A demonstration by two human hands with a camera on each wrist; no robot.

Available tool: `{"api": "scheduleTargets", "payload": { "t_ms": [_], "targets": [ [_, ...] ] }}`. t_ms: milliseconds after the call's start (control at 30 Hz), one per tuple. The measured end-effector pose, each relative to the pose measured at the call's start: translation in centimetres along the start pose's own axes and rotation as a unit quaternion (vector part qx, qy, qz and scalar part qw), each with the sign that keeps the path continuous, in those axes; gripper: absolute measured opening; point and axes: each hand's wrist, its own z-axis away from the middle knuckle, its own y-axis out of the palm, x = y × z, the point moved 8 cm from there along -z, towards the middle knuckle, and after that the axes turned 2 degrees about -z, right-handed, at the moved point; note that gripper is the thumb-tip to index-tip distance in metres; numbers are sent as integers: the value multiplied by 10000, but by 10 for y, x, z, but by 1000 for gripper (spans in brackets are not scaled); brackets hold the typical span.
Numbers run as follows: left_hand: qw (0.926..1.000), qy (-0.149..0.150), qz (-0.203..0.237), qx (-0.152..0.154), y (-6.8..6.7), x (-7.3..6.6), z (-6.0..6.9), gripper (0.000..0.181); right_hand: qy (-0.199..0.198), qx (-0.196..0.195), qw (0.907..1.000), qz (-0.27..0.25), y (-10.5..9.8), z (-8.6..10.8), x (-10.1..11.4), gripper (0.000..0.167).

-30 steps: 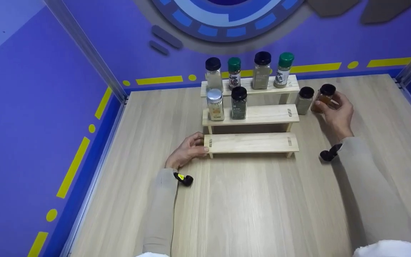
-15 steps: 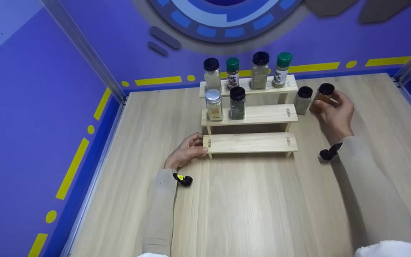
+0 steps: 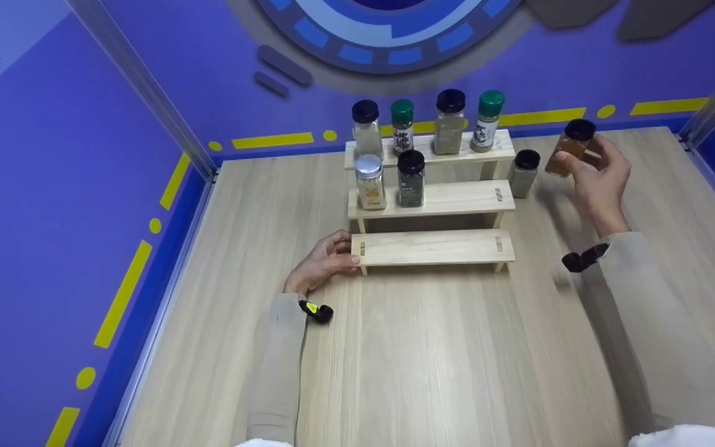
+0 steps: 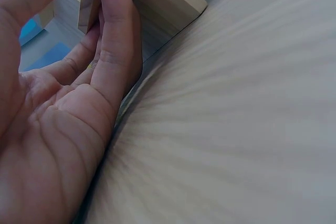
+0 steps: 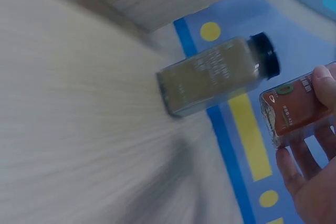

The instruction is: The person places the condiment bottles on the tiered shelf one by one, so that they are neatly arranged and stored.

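My right hand [image 3: 602, 180] grips a spice jar [image 3: 571, 149] with red-brown contents and a black lid, raised off the table. In the right wrist view, thumb and fingers hold the red-brown jar [image 5: 294, 103] from both sides. Just left of it a spice jar [image 3: 524, 175] with grey-green contents and a black lid stands on the table. My left hand [image 3: 322, 264] holds the left end of the lowest step of a three-step wooden rack [image 3: 432, 248], thumb at the front corner. In the left wrist view its fingers [image 4: 115, 35] lie against the rack's end.
Two jars, one silver-lidded [image 3: 371, 183] and one black-lidded [image 3: 411, 180], stand on the left of the middle step. Several jars with black or green lids line the top step [image 3: 426, 152]. A blue-purple wall [image 3: 308, 112] rises behind the table.
My right hand has lifted the red-brown jar off the table, moving it up and slightly right, away from the grey-green jar. My left hand stays on the rack.
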Motion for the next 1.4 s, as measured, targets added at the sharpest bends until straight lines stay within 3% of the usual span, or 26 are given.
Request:
{"api": "scheduleTargets", "payload": {
  "t_ms": [300, 500, 967, 1400],
  "targets": [
    [10000, 0, 6, -27, -2, -1, -1, 50, -764, -340, 9956, -420, -4, 8, 43, 51],
    [10000, 3, -58, -47, -4, -1, 0, 48, -1427, -285, 9874, -625, 5, 20, 70, 48],
    [9999, -17, -110, -62, -3, 0, -1, 50, -1749, 62, 9784, -1102, 32, 53, 108, 47],
    [10000, 10, -26, -34, 0, -1, 0, 46, -1728, 534, 9743, -1345, 66, 70, 111, 52]
  ]
}}
